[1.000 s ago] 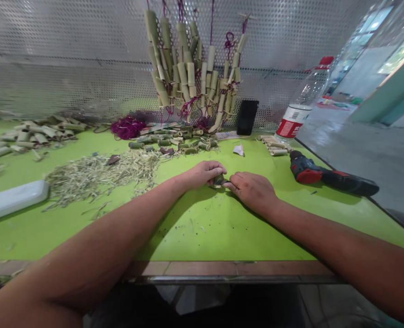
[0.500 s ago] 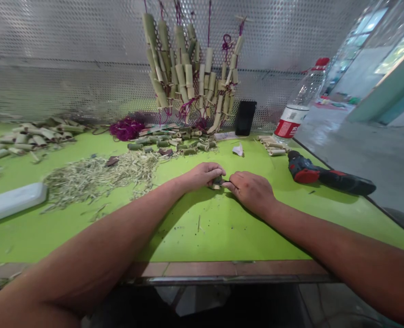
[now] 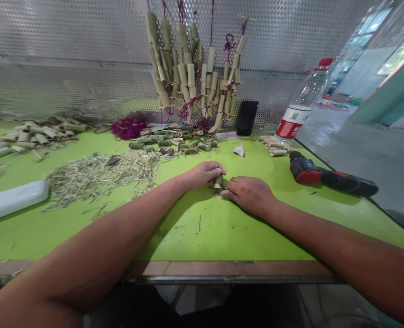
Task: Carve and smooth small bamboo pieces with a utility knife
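My left hand point(image 3: 204, 175) rests on the green tabletop point(image 3: 195, 237), its fingers closed on a short bamboo piece point(image 3: 218, 182) whose lower part they partly hide. My right hand point(image 3: 249, 196) is just to the right of that piece, with its fingers pinching a small dark tool point(image 3: 218, 191). The tool's tip touches or nearly touches the bamboo, and most of the tool is hidden, so its exact kind is unclear.
Bamboo shavings point(image 3: 102, 175) and cut bamboo tubes point(image 3: 174, 140) lie left and ahead. Behind hang bamboo tubes on purple cord point(image 3: 188, 73). A cordless drill point(image 3: 325, 175), plastic bottle point(image 3: 297, 107), and phone point(image 3: 247, 118) stand right.
My right hand has moved slightly down and back from the bamboo piece, and the dark tool now shows below the piece. The bamboo piece stands more upright in my left hand.
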Tool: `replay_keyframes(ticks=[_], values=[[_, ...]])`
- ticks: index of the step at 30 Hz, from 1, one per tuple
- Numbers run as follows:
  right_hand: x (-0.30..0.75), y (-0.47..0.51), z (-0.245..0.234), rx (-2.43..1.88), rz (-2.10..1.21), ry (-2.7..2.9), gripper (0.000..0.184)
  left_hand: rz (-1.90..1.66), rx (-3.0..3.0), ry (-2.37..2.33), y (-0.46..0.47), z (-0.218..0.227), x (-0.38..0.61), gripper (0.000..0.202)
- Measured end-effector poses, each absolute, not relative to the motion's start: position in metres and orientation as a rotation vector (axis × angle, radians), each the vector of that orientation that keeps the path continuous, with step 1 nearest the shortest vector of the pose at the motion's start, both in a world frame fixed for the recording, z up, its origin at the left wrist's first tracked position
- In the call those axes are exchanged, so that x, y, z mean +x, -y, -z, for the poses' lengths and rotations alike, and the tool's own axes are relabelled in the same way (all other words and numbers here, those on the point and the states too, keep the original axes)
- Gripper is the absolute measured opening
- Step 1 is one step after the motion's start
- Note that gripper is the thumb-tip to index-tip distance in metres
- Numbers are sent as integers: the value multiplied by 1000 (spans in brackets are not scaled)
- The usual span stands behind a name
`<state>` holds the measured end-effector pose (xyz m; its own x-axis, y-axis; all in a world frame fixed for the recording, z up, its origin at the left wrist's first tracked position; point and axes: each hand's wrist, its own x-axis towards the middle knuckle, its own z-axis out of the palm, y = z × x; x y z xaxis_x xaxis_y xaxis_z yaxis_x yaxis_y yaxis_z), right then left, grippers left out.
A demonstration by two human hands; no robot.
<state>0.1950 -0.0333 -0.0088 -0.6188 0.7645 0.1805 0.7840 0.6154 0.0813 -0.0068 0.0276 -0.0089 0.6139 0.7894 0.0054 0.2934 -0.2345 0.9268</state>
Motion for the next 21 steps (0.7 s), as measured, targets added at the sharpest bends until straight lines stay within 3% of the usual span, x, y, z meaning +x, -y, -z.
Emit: replay_keyframes(ticks=[7, 21], values=[[200, 31, 13, -1411, 350, 2469, 55, -591, 1777, -855, -24, 2, -7, 23], [197, 32, 9, -1308, 263, 2679, 49, -583, 1775, -832, -27, 7, -5, 24]])
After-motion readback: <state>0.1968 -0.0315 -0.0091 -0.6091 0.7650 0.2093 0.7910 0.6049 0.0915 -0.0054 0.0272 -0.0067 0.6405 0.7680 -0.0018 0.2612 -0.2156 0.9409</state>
